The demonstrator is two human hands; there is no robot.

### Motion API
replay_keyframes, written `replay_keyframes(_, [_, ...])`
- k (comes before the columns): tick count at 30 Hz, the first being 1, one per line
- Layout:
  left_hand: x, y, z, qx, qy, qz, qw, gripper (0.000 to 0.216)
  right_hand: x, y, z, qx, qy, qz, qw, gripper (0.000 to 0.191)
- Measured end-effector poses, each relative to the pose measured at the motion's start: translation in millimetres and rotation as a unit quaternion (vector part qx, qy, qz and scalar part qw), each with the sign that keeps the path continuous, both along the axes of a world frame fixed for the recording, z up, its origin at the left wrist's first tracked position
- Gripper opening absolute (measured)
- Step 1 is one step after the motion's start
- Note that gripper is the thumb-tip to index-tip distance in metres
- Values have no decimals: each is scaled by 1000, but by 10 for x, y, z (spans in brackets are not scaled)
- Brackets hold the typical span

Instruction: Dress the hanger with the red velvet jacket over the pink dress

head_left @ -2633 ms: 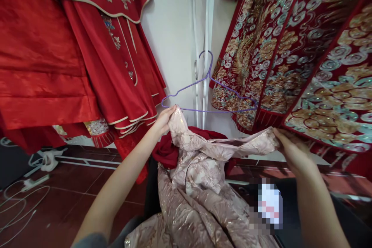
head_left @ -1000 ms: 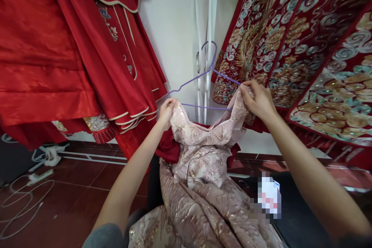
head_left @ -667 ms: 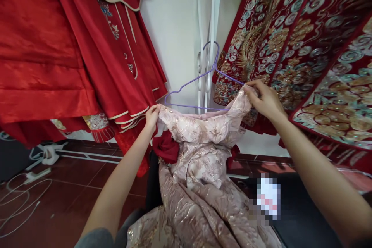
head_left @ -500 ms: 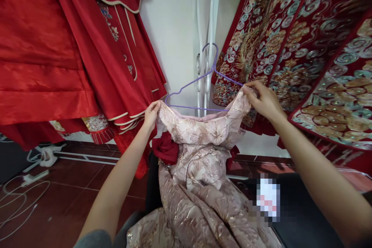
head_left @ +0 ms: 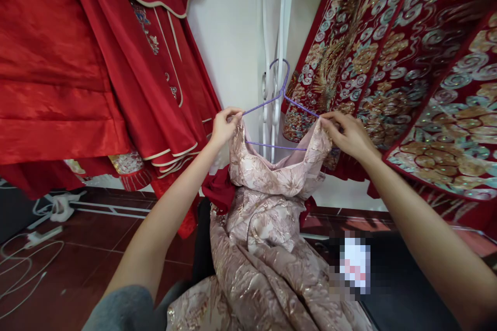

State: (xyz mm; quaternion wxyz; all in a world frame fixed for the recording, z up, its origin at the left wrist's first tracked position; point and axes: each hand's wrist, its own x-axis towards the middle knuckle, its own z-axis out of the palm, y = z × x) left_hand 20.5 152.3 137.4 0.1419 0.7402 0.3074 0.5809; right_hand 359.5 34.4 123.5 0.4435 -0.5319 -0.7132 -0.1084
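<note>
A pale pink dress (head_left: 272, 217) with a shiny gold floral pattern hangs before me, its skirt spreading down toward my lap. Its shoulders sit on a purple hanger (head_left: 262, 106), whose hook points up beside white poles. My left hand (head_left: 227, 126) is closed on the left shoulder strap, pinching it against the hanger's arm. At the other strap, my right hand (head_left: 345, 132) pinches the fabric together with the hanger's right end. A dark red fabric flower (head_left: 221, 189) shows at the dress's left side, partly behind it.
Red garments (head_left: 147, 62) hang at the left, and embroidered red garments (head_left: 388, 62) at the right. White poles (head_left: 285, 20) stand against the wall in the middle. White cables (head_left: 33, 269) lie on the tiled floor. A blurred-out patch (head_left: 355, 264) covers something on a dark surface at the right.
My left hand has moved right and up, bringing the left strap inward onto the hanger's arm. The neckline now dips more deeply. My right hand has barely moved.
</note>
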Motion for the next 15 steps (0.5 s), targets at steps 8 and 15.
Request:
replay_keyframes(8, [-243, 21, -261, -63, 1, 65, 996, 46, 375, 65, -366, -130, 447, 190, 864, 39])
replay_keyframes(15, [-766, 32, -910, -371, 90, 66, 922, 25, 321, 342, -1284, -339, 505, 167, 776, 5])
